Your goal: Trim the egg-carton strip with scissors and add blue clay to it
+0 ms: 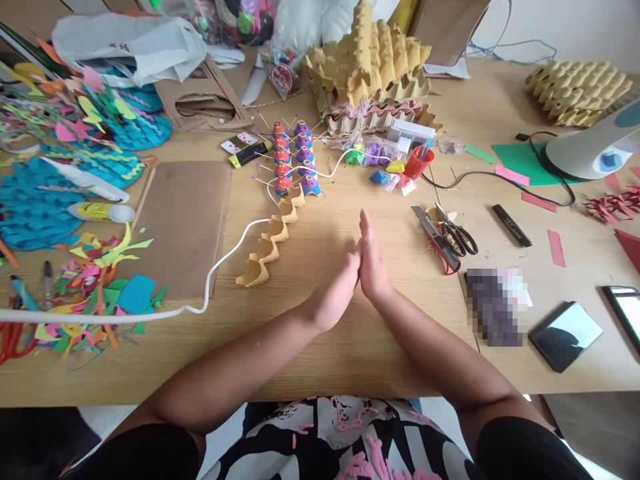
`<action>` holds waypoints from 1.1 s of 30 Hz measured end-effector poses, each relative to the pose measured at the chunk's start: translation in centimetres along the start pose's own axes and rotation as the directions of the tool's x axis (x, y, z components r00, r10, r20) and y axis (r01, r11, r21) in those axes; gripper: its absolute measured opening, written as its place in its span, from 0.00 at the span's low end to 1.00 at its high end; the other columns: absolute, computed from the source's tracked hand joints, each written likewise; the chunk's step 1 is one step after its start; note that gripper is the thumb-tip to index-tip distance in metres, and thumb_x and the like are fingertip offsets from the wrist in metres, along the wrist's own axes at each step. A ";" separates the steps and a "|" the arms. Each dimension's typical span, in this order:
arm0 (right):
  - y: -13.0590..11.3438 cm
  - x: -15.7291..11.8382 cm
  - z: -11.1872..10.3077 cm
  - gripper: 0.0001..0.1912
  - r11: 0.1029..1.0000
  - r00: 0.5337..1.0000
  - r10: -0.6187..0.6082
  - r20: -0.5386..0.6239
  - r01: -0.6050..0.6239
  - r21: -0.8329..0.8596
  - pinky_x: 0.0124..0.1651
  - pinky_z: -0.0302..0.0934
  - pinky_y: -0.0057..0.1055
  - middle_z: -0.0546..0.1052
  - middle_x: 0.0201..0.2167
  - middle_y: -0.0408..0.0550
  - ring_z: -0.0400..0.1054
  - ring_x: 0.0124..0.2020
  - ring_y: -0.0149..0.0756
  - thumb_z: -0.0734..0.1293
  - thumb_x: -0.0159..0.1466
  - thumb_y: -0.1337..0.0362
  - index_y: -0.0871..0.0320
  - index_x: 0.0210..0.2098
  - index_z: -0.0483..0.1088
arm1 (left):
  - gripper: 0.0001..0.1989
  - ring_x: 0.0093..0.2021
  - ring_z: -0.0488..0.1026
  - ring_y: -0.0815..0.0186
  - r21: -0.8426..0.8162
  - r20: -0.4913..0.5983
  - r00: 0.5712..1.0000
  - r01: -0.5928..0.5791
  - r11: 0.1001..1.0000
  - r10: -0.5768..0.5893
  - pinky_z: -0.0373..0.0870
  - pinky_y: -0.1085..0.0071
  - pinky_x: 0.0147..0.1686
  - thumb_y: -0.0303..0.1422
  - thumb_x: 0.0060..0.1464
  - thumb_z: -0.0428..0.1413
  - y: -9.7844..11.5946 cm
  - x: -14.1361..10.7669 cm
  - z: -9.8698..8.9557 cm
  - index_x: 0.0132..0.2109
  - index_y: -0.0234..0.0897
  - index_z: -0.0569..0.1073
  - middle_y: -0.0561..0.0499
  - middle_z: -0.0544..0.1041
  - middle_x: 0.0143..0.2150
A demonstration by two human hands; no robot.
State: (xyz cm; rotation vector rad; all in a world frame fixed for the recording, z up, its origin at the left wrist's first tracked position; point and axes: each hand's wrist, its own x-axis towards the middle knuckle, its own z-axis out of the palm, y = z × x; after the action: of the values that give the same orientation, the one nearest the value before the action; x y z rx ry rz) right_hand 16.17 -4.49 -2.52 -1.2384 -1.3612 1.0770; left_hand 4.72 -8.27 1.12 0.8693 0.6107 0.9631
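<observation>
My left hand (pixel 340 290) and my right hand (pixel 374 263) meet palm to palm above the middle of the table, fingers stretched out straight. Whatever may lie between the palms is hidden. To the left of my hands is a cut strip of yellow egg carton cups (pixel 270 243), lying at a slant. Its far end reaches a row of red painted egg cups (pixel 281 160). Beside that stands a row of purple and blue painted cups (pixel 306 160). Thin sticks with coloured tips poke out of both painted rows.
A white cable (pixel 207 283) crosses the left side, past a cardboard sheet (pixel 183 227) and paper scraps (pixel 90 300). Scissors (pixel 457 230) and a utility knife (pixel 436 237) lie to the right. Egg trays (pixel 370 67) are stacked behind a red cup (pixel 418 163).
</observation>
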 end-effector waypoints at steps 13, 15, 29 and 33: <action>-2.5 -2.2 -3.3 0.33 0.701 0.886 0.458 -0.076 -0.308 0.644 0.81 0.53 0.62 0.71 0.75 0.47 0.59 0.80 0.48 0.55 0.73 0.35 0.44 0.65 0.73 | 0.38 0.87 0.41 0.51 0.774 0.386 0.914 -0.395 0.495 0.126 0.43 0.44 0.84 0.51 0.77 0.39 -3.1 0.3 1.8 0.85 0.44 0.42 0.42 0.46 0.87; -3.3 -2.4 -4.4 0.32 0.648 0.893 0.447 0.050 -0.362 0.670 0.75 0.61 0.65 0.75 0.71 0.51 0.67 0.75 0.54 0.58 0.71 0.33 0.45 0.59 0.76 | 0.35 0.86 0.46 0.44 0.899 0.359 0.932 -0.359 0.251 0.047 0.40 0.29 0.80 0.50 0.77 0.44 -1.5 -0.4 0.3 0.83 0.47 0.51 0.40 0.52 0.85; -0.2 -2.4 -3.3 0.20 0.969 0.920 0.039 -0.391 0.061 0.239 0.64 0.69 0.51 0.80 0.61 0.51 0.76 0.62 0.47 0.67 0.70 0.44 0.47 0.54 0.75 | 0.29 0.65 0.73 0.38 0.882 -0.128 0.918 0.278 -0.381 0.375 0.70 0.34 0.63 0.27 0.68 0.52 6.1 -3.4 -10.2 0.72 0.49 0.74 0.37 0.75 0.71; 0.2 -2.8 -3.6 0.18 0.985 0.929 -0.088 -0.359 0.135 0.106 0.59 0.72 0.46 0.79 0.58 0.51 0.75 0.60 0.45 0.67 0.72 0.45 0.48 0.52 0.77 | 0.26 0.54 0.78 0.49 0.943 -0.012 0.938 0.126 -0.309 0.345 0.76 0.49 0.56 0.22 0.68 0.49 6.1 -3.5 -10.0 0.64 0.46 0.81 0.42 0.83 0.59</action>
State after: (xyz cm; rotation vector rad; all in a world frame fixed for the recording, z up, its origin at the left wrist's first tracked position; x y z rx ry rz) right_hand 19.78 -7.26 -2.47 -1.1769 -1.0556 0.8028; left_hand -7.27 -6.07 1.27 2.4566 1.8112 0.4870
